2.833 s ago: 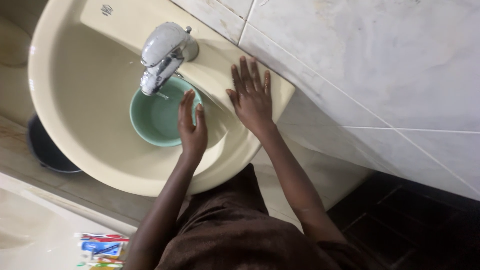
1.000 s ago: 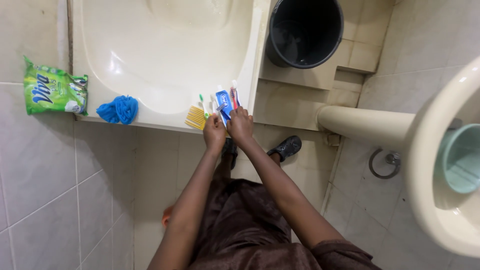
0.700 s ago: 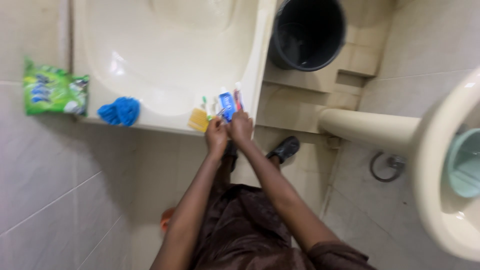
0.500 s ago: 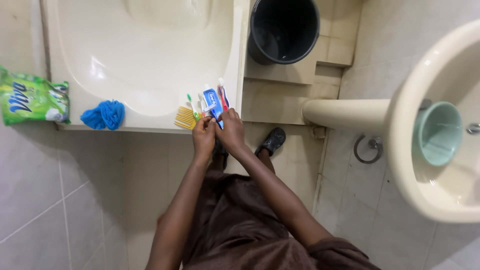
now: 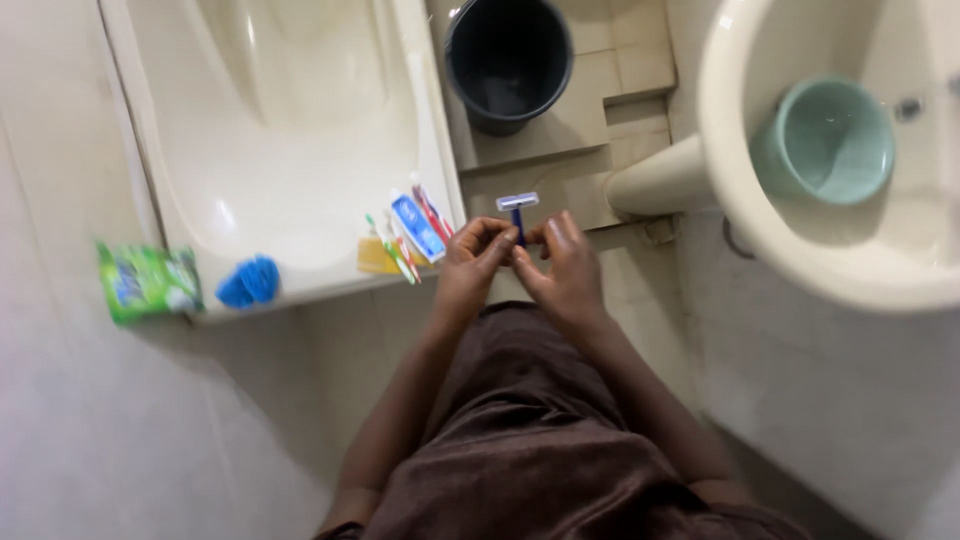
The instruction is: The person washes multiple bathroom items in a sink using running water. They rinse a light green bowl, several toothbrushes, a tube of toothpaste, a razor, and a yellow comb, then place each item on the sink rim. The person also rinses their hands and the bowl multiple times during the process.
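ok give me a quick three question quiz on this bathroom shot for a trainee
1. True or false: both hands hold the blue razor by its handle.
2. What stands in the sink? A) a black bucket B) a green bowl C) a blue sponge
3. Fill in: the toothpaste tube lies on the bathtub's ____.

Key
1. True: left hand and right hand meet on it, head up.
2. B, the green bowl.
3. Rim, the bathtub corner edge.

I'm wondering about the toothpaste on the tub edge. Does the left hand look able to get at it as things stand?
Probably yes. The toothpaste tube lies uncovered on the tub rim, just beside the left hand, with nothing between them. But both hands are pinching the blue razor, so the left would have to let go first.
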